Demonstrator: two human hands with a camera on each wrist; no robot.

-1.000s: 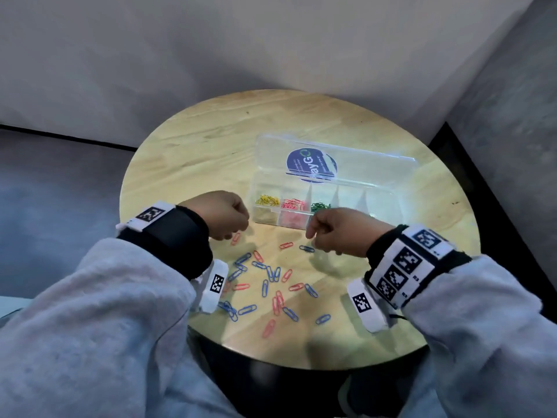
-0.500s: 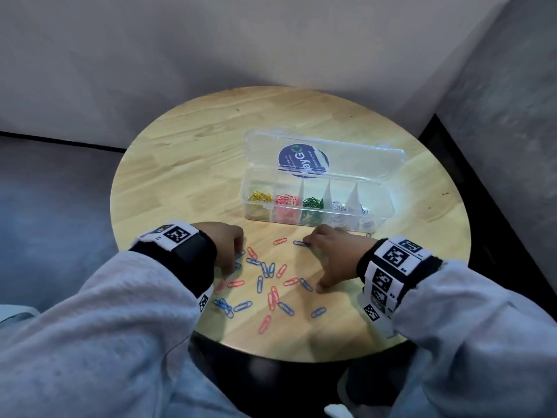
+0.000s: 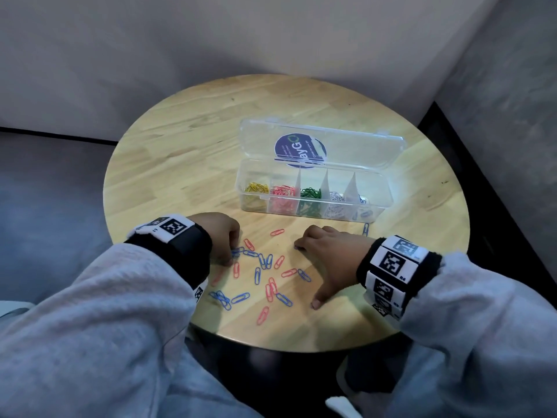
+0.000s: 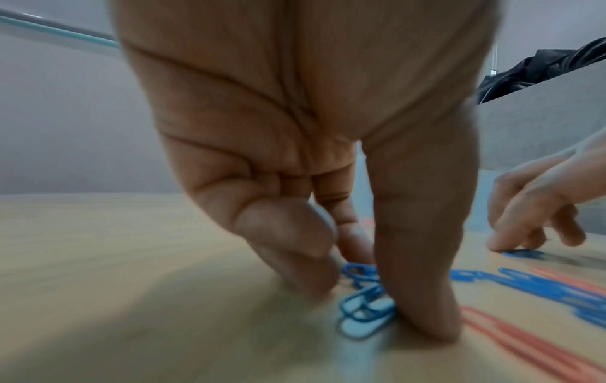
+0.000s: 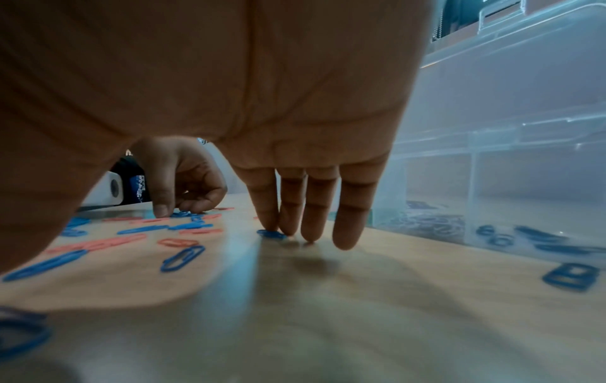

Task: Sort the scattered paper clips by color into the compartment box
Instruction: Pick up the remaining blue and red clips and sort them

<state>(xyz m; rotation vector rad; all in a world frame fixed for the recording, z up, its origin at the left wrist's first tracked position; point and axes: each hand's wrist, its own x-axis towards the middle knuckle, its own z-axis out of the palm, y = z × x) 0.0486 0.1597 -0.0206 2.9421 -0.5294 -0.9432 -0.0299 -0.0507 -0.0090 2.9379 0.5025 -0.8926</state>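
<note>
Blue and red paper clips [image 3: 265, 276] lie scattered on the round wooden table [image 3: 187, 152], near its front edge. Behind them stands the clear compartment box [image 3: 313, 203] with its lid open; it holds yellow, red, green, white and blue clips in separate sections. My left hand [image 3: 223, 236] is down at the left of the scatter, where thumb [image 4: 423, 285] and curled fingers pinch a small bunch of blue clips [image 4: 364, 305] on the table. My right hand [image 3: 325, 251] is spread, thumb apart, its straight fingertips [image 5: 288, 222] on the wood. The index tip presses one blue clip [image 5: 270, 233].
One blue clip [image 3: 365, 229] lies alone in front of the box's right end. Grey upholstered walls surround the table on the left, back and right. The table's front edge is just below the clips, over my lap.
Both hands have dropped from in front of the box to the table among the clips. The right hand has opened from a fist, with its fingertips on the wood.
</note>
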